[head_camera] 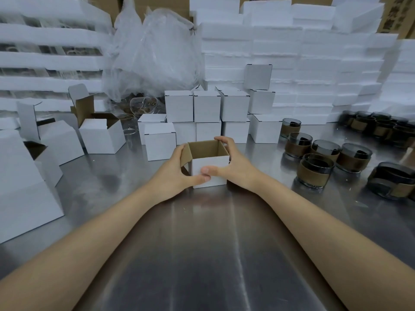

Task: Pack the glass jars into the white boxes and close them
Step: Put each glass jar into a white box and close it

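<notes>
My left hand (179, 169) and right hand (232, 163) curl round the open white box (216, 162) on the surface (202, 243), so I should keep it still and upright while a glass jar (315, 170) from the right goes in.

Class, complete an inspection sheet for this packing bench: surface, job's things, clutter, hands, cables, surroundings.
Surface: shiny steel table.
Job's things: open white box at centre, no jar seen inside; dark glass jars with brown bands at right; closed white boxes stacked behind; open boxes at left.
Clutter: plastic bag, clear glass beside it.
Hands: left hand and right hand grip the open box's sides, thumbs on its front.
Cables: nothing seen.
Surroundings: white foam slabs behind; brown cartons above.
</notes>
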The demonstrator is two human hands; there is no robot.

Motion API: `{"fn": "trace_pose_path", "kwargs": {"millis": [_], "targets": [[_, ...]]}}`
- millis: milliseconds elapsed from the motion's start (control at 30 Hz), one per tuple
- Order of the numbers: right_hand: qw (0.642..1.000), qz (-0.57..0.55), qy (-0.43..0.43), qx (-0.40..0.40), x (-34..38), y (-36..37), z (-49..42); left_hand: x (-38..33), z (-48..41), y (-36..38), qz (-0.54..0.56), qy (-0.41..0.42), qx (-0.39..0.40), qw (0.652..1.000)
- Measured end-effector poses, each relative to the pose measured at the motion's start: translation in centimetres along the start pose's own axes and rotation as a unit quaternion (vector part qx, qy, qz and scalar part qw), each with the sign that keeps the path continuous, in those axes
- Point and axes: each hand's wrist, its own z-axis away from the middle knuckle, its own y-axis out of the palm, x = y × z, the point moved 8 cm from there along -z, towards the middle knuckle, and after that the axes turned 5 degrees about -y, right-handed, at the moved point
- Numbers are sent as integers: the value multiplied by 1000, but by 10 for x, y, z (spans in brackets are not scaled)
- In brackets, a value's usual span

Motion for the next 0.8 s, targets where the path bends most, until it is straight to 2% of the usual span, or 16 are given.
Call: {"fn": "trace_pose_path", "kwargs": {"millis": [67,133,233,333,433,500,600,700,800], "targets": [[999,34,20,31,3,-1,-1,0,0,-1,3,0,-1,1000],[986,127,50,97,11,-10,-1,-1,1,-1,0,0,-1,1000],[936,264,126,197,17,-43,3,-1,1,-2,-9,2,-7,1000],[902,332,217,171,24,-95,12,2,-2,-3,-20,0,-17,1000],[847,436,279,121,29,-146,30,3,-4,-3,-16,-5,-19,1000],[824,439,334,127,25,-163,47,3,-4,-3,-16,-8,-17,1000],[833,386,372,139,20,-167,63,4,-3,-3,-21,-10,-18,1000],[848,359,357,156,19,-159,61,2,-3,-3,-30,-13,-19,999],[887,298,324,142,23,-144,52,1,-2,-3,-34,-11,-18,999]]}}
